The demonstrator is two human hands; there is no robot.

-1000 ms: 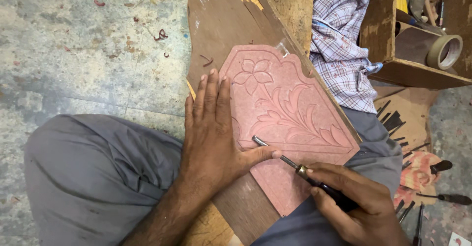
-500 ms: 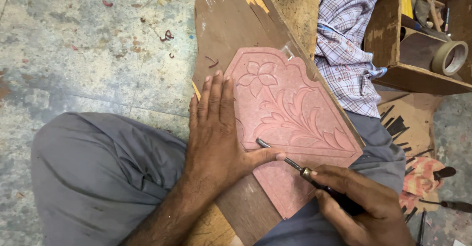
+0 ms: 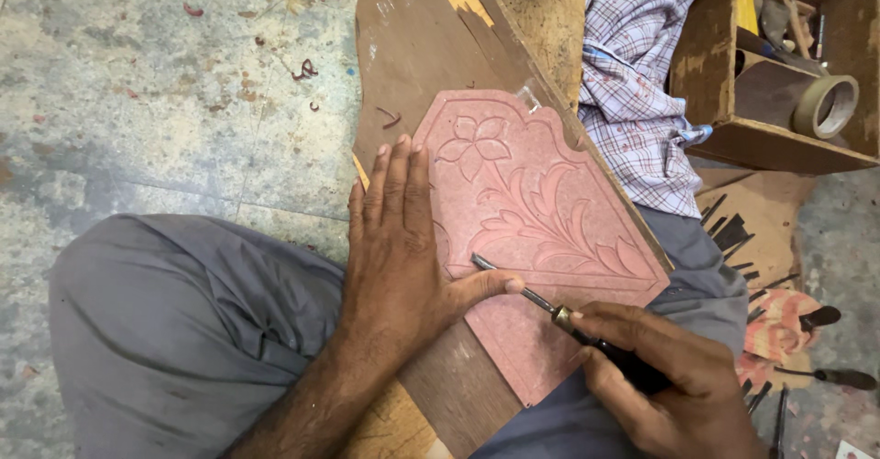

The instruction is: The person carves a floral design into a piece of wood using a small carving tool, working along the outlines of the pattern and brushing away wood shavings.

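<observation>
A reddish carved panel (image 3: 541,211) with a flower and leaf relief lies on a brown wooden board (image 3: 412,65) across my lap. My left hand (image 3: 399,253) presses flat on the panel's left edge, fingers together, thumb stretched toward the tool's blade. My right hand (image 3: 669,381) grips the dark handle of a carving chisel (image 3: 541,301). Its metal tip rests on the panel just below the leaf pattern, beside my left thumb.
My grey trousers (image 3: 174,331) fill the lower left. A checked cloth (image 3: 642,83) lies at the upper right beside a wooden box (image 3: 724,74) holding a roll of tape (image 3: 825,106). Several chisels (image 3: 779,367) lie at the right. Shavings dot the stone floor (image 3: 156,83).
The view has shifted slightly, so hands and panel sit a little further right. The chisel tip stays at the same spot on the panel; my left hand remains flat.
</observation>
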